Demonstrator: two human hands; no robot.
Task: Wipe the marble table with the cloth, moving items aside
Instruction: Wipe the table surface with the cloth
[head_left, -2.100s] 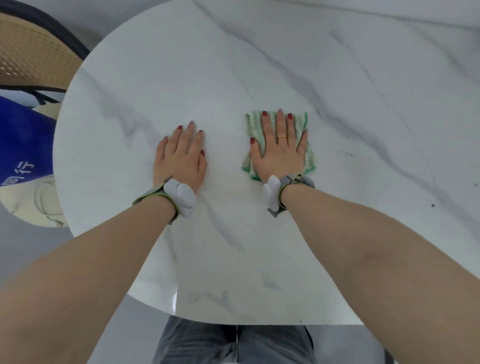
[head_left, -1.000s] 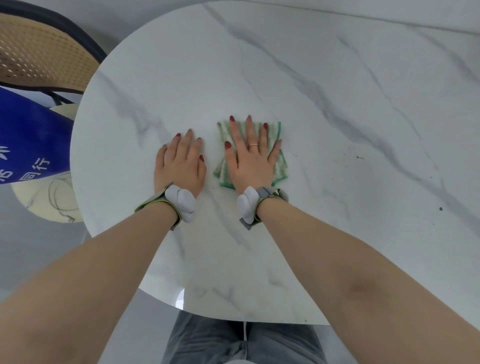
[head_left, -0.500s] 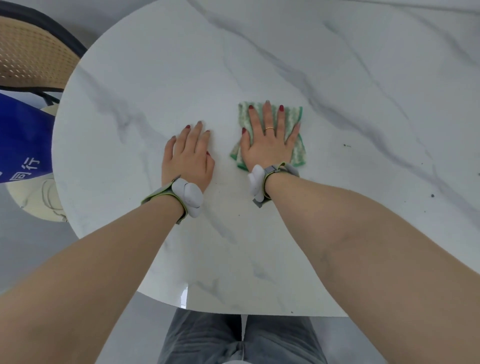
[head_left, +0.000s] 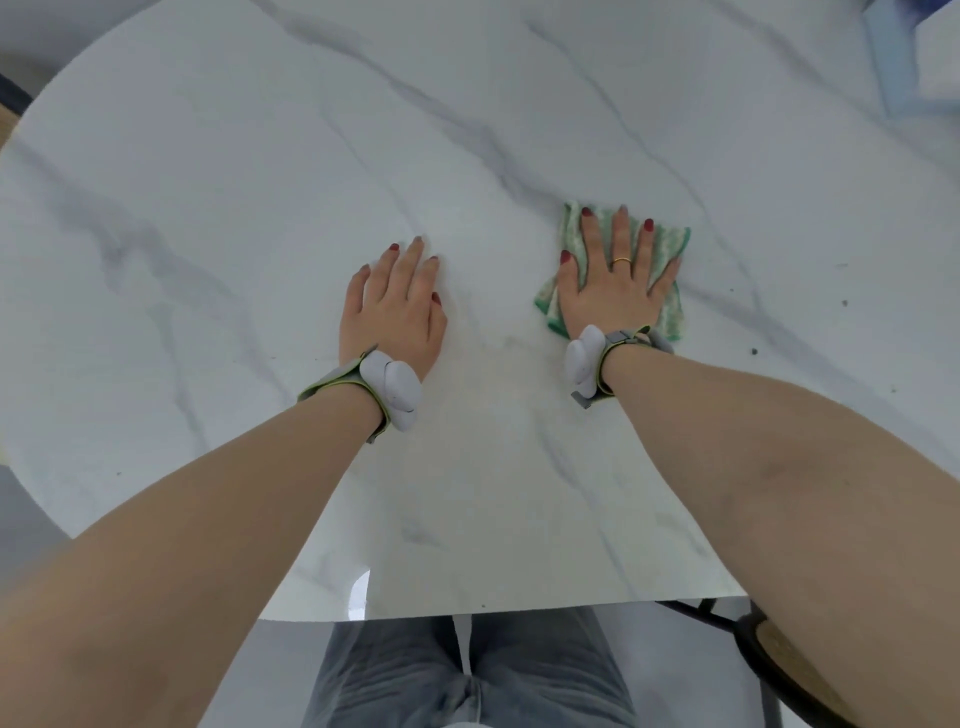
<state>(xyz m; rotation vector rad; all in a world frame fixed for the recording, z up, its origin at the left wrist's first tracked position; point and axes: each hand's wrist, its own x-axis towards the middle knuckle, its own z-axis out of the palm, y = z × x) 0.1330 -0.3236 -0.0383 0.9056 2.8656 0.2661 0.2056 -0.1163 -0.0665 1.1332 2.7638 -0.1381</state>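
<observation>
1. The right hand (head_left: 615, 291) lies flat, palm down, on the cloth (head_left: 670, 249), fingers straight and slightly spread. It presses the cloth against the marble table (head_left: 260, 182) rather than curling around it; nothing is pinched or clenched.
2. The cloth is a folded green-and-white piece lying directly under that palm. Its edges show past the fingertips on the far side, past the little finger on the outer side, and past the thumb on the inner side. A corner also peeks out beside the wrist.
3. A thin gold ring (head_left: 621, 261) sits on one finger of the right hand, and the nails are painted dark red.
4. The left hand (head_left: 395, 312) rests flat on the bare marble, well apart from the cloth on its inner side. Its fingers are straight and close together, holding nothing.
5. Each wrist carries a grey strap with a pale rounded device: the left wristband (head_left: 387, 387) and the right wristband (head_left: 589, 364).
6. Small dark specks (head_left: 754, 352) dot the marble to the outer side of the pressing hand, just beyond the cloth's edge and farther out.
7. Grey veins run across the white tabletop beyond both sets of fingertips.
8. Nearer than the wrists, past the table's rounded edge, the person's grey trousers (head_left: 467, 680) show, and part of a dark-framed chair (head_left: 779, 660) sits below the right forearm.
</observation>
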